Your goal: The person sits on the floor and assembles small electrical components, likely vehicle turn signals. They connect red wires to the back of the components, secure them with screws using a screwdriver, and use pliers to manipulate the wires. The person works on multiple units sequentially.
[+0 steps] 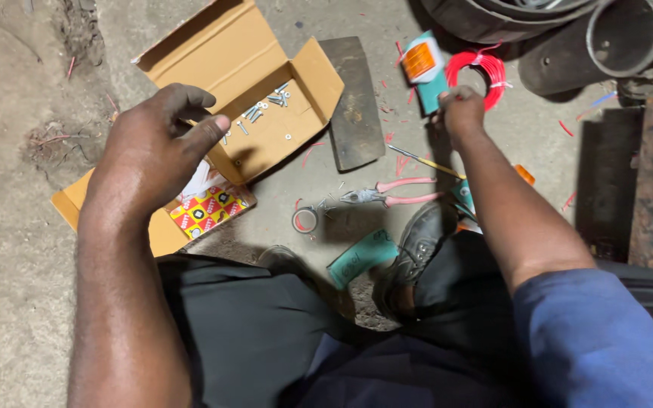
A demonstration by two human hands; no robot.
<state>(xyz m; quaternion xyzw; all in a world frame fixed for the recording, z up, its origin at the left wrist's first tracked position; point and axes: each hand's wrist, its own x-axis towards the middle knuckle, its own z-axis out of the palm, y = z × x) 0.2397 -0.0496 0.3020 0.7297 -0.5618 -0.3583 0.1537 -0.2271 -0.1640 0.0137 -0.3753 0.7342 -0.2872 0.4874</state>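
My left hand (153, 151) hovers over an open cardboard box (221, 53) with its fingers curled and thumb apart; I see nothing in it. Several small screws (266, 106) lie loose inside the box. My right hand (459, 109) reaches far forward and grips the lower edge of a blurred teal and orange packet (423, 66). A coil of red wire (485, 68) lies right beside that packet and hand.
On the concrete floor lie pink-handled pliers (394, 193), a small tape roll (305, 220), a thin yellow-handled tool (425, 161), a dark metal plate (353, 102) and a teal card (360, 257). My shoe (421, 242) rests nearby. Dark pipes (621, 34) sit at the far right.
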